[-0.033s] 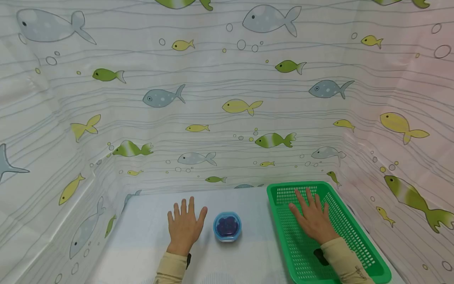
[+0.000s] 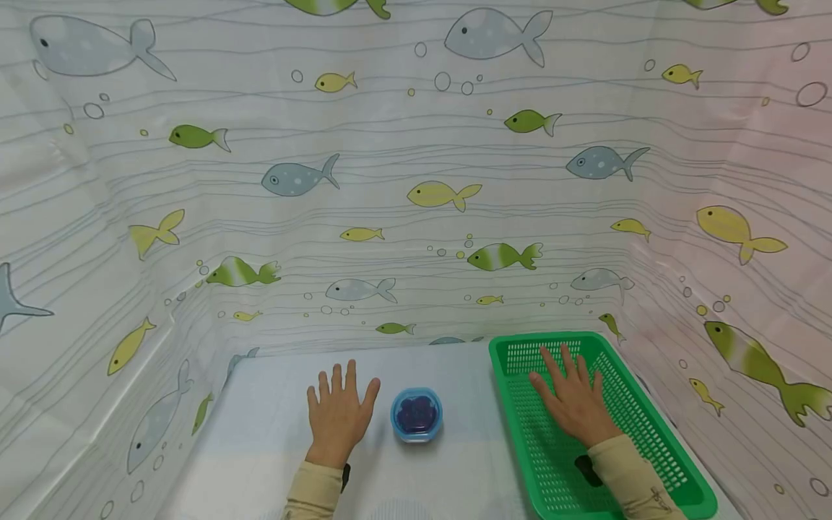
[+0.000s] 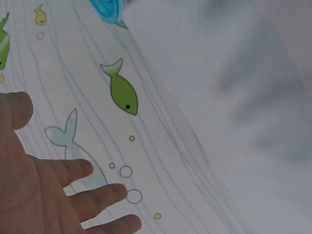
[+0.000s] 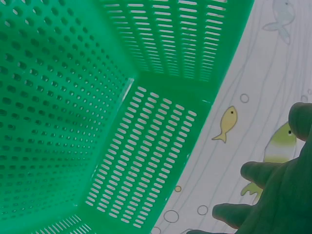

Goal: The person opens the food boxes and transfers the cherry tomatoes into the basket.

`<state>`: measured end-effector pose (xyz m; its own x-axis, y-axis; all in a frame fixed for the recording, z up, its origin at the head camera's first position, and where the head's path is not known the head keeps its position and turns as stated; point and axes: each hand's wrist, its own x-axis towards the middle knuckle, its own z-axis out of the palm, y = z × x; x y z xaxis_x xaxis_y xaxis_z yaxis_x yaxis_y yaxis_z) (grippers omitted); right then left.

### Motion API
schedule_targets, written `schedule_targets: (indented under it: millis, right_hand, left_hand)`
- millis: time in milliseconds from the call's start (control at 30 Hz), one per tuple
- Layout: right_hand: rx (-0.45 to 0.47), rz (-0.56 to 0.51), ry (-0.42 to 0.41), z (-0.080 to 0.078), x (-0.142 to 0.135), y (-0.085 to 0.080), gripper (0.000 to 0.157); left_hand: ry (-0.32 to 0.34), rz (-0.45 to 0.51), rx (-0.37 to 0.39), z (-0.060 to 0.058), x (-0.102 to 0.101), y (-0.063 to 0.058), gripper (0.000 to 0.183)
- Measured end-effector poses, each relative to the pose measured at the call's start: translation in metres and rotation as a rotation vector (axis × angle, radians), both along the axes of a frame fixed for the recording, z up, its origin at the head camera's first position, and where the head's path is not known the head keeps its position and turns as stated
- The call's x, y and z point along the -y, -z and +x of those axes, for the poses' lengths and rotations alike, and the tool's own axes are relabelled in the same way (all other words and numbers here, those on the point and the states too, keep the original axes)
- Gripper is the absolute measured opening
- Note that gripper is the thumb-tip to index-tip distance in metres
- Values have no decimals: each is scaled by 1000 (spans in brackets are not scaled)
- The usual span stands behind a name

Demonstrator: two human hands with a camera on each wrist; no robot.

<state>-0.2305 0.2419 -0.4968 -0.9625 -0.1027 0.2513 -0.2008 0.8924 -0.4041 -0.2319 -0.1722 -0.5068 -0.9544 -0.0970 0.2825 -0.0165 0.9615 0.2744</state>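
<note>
My left hand point(image 2: 338, 419), its fingers straight and spread, hovers over the white table left of a small round container point(image 2: 417, 415). That container has a blue rim and something dark purple inside. In the left wrist view only a bit of a blue rim point(image 3: 108, 9) shows at the top edge. Fingers spread too, my right hand point(image 2: 575, 401) is over a green plastic basket point(image 2: 513, 426) with slotted walls. The right wrist view shows the basket's perforated inside point(image 4: 146, 156), with nothing between the fingers point(image 4: 234, 214). Neither hand holds anything.
A white sheet printed with fish point(image 2: 364, 289) stands as walls at the back and both sides. The white table point(image 2: 260, 419) extends between them, with the basket along its right edge. A dark band point(image 2: 588, 469) sits at the right wrist.
</note>
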Motion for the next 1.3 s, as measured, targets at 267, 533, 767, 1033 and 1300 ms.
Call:
schedule_targets:
  millis: [267,533,767,1033,1300]
  right_hand:
    - [1,-12,-4,1,-1,1,69]
    - [-2,-8,-5,1,-2,2,69]
    - [-10,-8,-12,2,-1,1,69]
    - [-59,-20,-18,2,1,-2,69]
    - [-211,-50,-50,0,3,1,65]
  left_hand:
    - [-2,10,-20,1,-1,0,77]
    - [3,-14,-4,0,-1,2,78]
    - [6,-11,-13,0,-2,3,78]
    - [16,-2,-33,4,-5,0,75]
    - [48,76,-166,16,-11,-1,59]
